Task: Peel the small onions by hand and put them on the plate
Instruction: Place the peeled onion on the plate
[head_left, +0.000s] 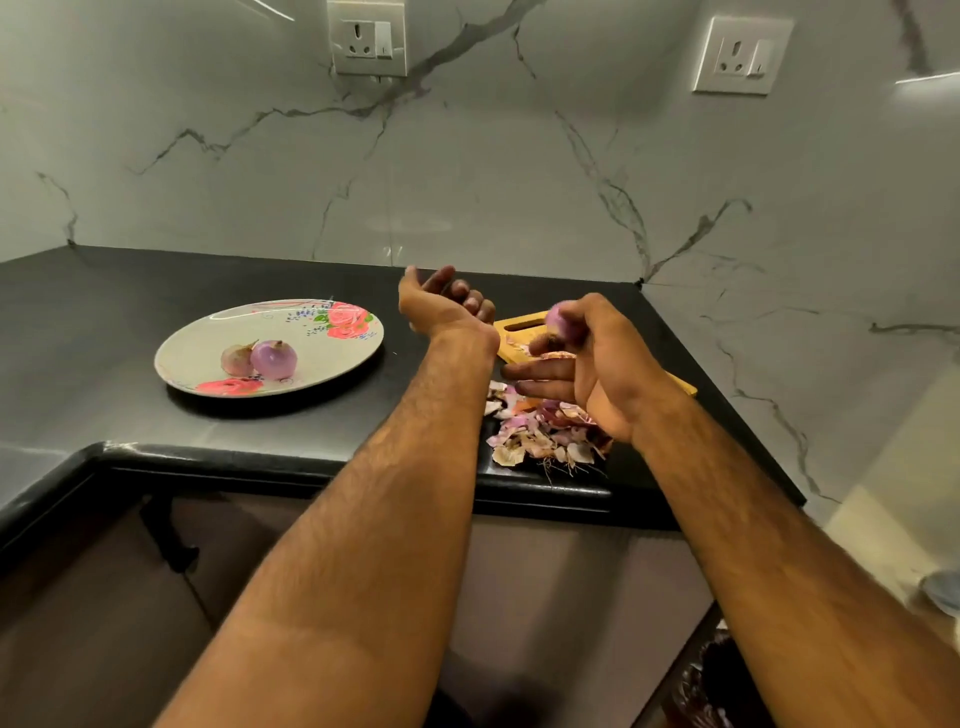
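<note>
A white plate (208, 343) with pink flower prints lies on the black counter at the left. Two small onions rest on it: a purple peeled one (274, 358) and a paler one (237, 359) touching it. My right hand (587, 364) pinches another small purple onion (562, 319) between thumb and forefinger above the chopping board, the other fingers stretched out to the left. My left hand (441, 304) hovers palm up between plate and board, fingers loosely curled, holding nothing.
A wooden chopping board (511, 332) lies under my hands near the counter's right corner. A heap of onion skins (540, 431) sits at the counter's front edge. Marble wall with two sockets (368, 39) behind. The counter front edge steps in an L.
</note>
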